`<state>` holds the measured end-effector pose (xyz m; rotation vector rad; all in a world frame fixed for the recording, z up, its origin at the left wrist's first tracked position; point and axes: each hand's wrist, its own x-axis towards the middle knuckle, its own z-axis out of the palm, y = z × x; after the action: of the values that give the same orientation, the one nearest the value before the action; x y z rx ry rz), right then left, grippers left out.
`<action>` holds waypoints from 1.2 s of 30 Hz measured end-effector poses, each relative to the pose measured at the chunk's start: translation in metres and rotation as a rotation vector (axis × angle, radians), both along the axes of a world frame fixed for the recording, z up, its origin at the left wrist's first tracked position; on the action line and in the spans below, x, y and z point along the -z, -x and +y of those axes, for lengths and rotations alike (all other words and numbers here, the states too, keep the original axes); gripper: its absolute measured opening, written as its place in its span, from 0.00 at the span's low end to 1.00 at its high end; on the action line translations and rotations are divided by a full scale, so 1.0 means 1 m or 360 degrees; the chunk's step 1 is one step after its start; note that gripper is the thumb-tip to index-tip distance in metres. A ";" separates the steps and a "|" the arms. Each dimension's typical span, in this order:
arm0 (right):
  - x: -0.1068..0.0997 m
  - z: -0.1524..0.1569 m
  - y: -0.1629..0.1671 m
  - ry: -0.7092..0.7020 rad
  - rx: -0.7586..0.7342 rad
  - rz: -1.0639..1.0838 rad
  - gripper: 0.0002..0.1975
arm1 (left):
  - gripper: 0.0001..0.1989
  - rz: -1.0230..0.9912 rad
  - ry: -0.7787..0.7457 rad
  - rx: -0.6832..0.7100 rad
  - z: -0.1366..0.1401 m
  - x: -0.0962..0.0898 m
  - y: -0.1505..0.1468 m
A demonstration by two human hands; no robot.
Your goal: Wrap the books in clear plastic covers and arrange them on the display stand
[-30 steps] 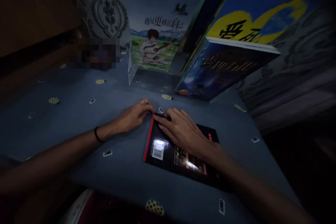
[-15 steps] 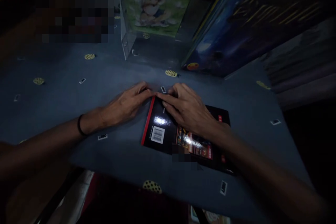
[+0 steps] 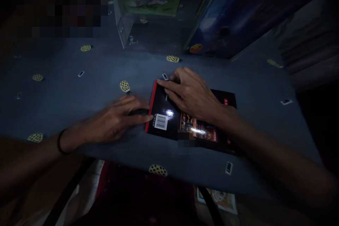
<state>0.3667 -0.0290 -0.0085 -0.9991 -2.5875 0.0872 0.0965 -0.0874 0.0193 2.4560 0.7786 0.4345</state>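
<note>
A glossy black book (image 3: 159, 100) with a red spine and a white barcode lies flat on the patterned blue table cover. At the middle of the red spine, my left hand (image 3: 116, 118) touches the edge with its thumb and index finger, which are spread apart. My right hand (image 3: 193, 93) rests on top of the book, its index finger stretched to the far corner by the spine. That hand and forearm hide part of the printed pictures on the cover.
Behind the book stands a clear-sided panel with a green picture (image 3: 159, 0). To its right leans a large dark blue glossy folder or box (image 3: 222, 24). A colourful printed sheet (image 3: 219, 199) shows below the table's near edge.
My left hand has slid from the far corner of the book down along the red spine toward me. My right hand stays at the far corner. The view has shifted downward.
</note>
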 end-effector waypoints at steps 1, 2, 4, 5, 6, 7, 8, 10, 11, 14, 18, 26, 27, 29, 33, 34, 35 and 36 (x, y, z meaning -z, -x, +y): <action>0.001 0.000 0.000 -0.0010 -0.0001 0.0001 0.21 | 0.22 -0.0024 -0.0015 0.0039 -0.006 -0.001 0.001; 0.001 0.000 0.000 -0.0022 0.0001 -0.0001 0.21 | 0.23 -0.0039 -0.0037 0.0073 -0.011 -0.002 0.002; -0.001 -0.001 0.001 -0.0057 0.0012 -0.0019 0.20 | 0.23 -0.0044 -0.0106 0.0120 -0.020 -0.005 0.003; -0.002 -0.002 0.003 -0.0077 0.0025 -0.0041 0.20 | 0.23 -0.0037 -0.0134 0.0127 -0.023 -0.006 0.003; -0.005 -0.004 0.004 -0.0097 0.0045 -0.0076 0.19 | 0.23 -0.0031 -0.0150 0.0120 -0.026 -0.007 0.003; -0.007 -0.006 0.006 -0.0116 0.0073 -0.0123 0.18 | 0.23 -0.0031 -0.0158 0.0105 -0.028 -0.008 0.003; -0.011 -0.009 0.008 -0.0132 0.0105 -0.0179 0.18 | 0.24 -0.0027 -0.0157 0.0088 -0.030 -0.007 0.003; -0.017 -0.015 0.012 -0.0146 0.0175 -0.0293 0.17 | 0.25 -0.0022 -0.0152 0.0047 -0.031 -0.005 0.002; -0.019 -0.019 0.013 -0.0148 0.0200 -0.0337 0.17 | 0.25 -0.0017 -0.0144 0.0031 -0.031 -0.003 0.002; -0.023 -0.027 0.007 -0.0166 0.0252 -0.0375 0.17 | 0.26 -0.0045 -0.0114 0.0012 -0.029 0.000 0.000; -0.021 -0.038 -0.022 -0.0222 0.0303 -0.0310 0.17 | 0.26 -0.0112 -0.0147 0.0022 -0.025 -0.002 -0.004; -0.009 -0.062 -0.100 -0.0237 0.0612 -0.0041 0.16 | 0.23 -0.0134 -0.0205 0.0060 -0.020 -0.014 -0.012; -0.006 -0.064 -0.105 -0.0221 0.0648 0.0005 0.16 | 0.22 -0.0109 -0.0230 0.0061 -0.020 -0.013 -0.014; -0.003 -0.066 -0.110 -0.0202 0.0689 0.0076 0.16 | 0.20 -0.0002 -0.0324 0.0037 -0.020 -0.010 -0.018; -0.002 -0.065 -0.110 -0.0160 0.0686 0.0115 0.15 | 0.19 0.0255 -0.0492 -0.0072 -0.018 0.005 -0.025; -0.003 -0.065 -0.110 -0.0148 0.0687 0.0130 0.15 | 0.19 0.0282 -0.0518 -0.0076 -0.016 0.009 -0.025; -0.005 -0.066 -0.110 -0.0140 0.0685 0.0162 0.15 | 0.19 0.0285 -0.0566 -0.0074 -0.012 0.011 -0.023; -0.006 -0.067 -0.110 -0.0136 0.0679 0.0207 0.15 | 0.19 0.0276 -0.0625 -0.0066 -0.008 0.012 -0.021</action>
<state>0.4762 -0.0957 -0.0026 -1.4347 -2.1906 -0.0661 0.1174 -0.0950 0.0077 2.8774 0.8854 0.4264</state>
